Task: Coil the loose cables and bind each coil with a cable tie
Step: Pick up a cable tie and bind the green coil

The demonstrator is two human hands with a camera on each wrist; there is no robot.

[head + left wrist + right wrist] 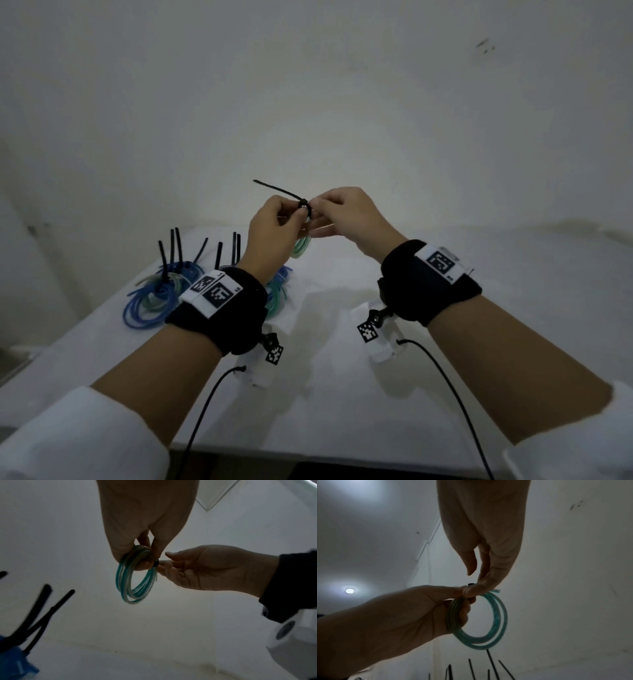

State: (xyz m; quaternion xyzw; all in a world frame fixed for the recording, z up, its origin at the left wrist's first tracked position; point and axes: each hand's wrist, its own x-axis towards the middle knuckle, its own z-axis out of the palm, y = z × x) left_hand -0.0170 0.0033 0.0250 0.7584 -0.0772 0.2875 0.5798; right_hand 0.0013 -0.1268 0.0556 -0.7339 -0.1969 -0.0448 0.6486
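Note:
Both hands are raised above the white table [394,308]. My left hand [274,222] grips a small teal and white cable coil [135,582], its fingers curled through the loops. A black cable tie [281,191] wraps the top of the coil; its head sits between the hands and its tail sticks up to the left. My right hand [342,212] pinches the tie at its head [156,563] with thumb and fingertips. The coil [488,622] hangs below both hands; only its lower edge [301,247] shows in the head view.
Several bound coils, blue [154,294] and teal [279,291], lie at the table's far left with black tie tails [178,243] standing up. A white wall rises right behind the table. Black cords [445,383] run from both wrist cameras toward me.

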